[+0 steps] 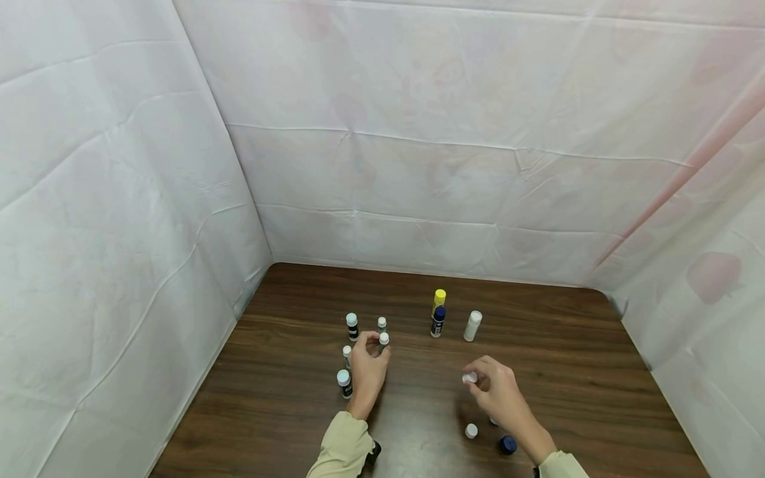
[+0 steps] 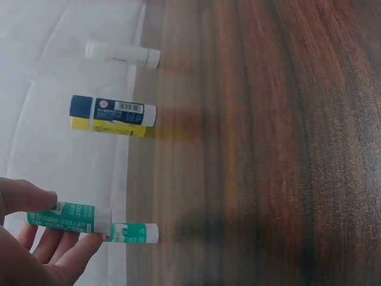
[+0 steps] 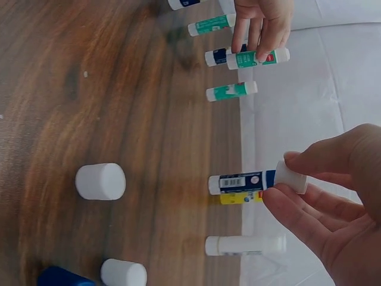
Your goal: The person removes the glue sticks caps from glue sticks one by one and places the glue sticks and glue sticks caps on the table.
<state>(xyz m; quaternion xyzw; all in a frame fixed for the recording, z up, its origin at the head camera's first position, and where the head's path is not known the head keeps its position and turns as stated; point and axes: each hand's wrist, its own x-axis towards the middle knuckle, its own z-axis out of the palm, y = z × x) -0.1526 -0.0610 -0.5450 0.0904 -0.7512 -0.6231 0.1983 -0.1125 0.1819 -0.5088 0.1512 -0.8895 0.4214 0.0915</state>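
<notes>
Between its thumb and fingers, my left hand [image 1: 369, 365] grips a green glue stick [image 2: 68, 217] with a white top, held above the tabletop. Just behind it, another green glue stick [image 2: 131, 233] stands upright on the table. My right hand [image 1: 501, 393] pinches a white cap [image 3: 292, 177] by its sides, in the air over the right half of the table. Beyond that hand stand a navy glue stick [image 1: 437, 323], a yellow one [image 1: 439, 295] close behind it, and a white one [image 1: 473, 326] to their right.
Left of my left hand stand two dark glue sticks [image 1: 352, 326] and a slim green one [image 1: 346, 355]. Near my right forearm lie a white cap [image 1: 471, 431], a dark blue cap [image 1: 508, 445] and a partly hidden white cap [image 3: 124, 273]. White fabric walls [image 1: 418, 179] border the wooden table [image 1: 251, 398].
</notes>
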